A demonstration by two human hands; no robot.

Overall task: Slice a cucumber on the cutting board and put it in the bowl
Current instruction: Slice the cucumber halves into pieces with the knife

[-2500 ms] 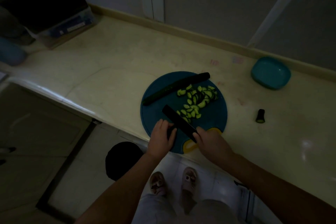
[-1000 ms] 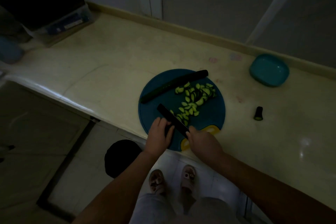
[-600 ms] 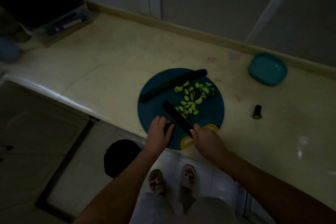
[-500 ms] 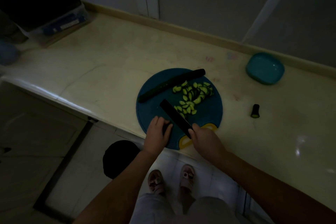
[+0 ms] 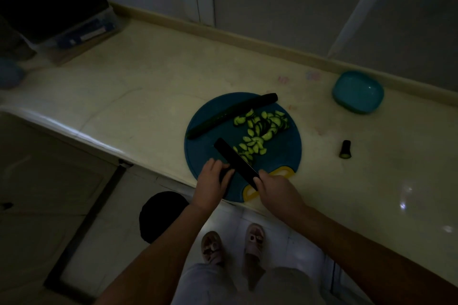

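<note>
Just below centre, the right hand (image 5: 275, 189) grips the knife (image 5: 235, 162) over the cutting board (image 5: 280, 156); the left hand (image 5: 212, 182), fingers curled, pinches a dark cucumber piece (image 5: 224, 174) beside it.

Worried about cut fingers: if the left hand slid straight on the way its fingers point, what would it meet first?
Most likely the knife blade, which crosses just ahead of the left hand; its height is unclear.
</note>
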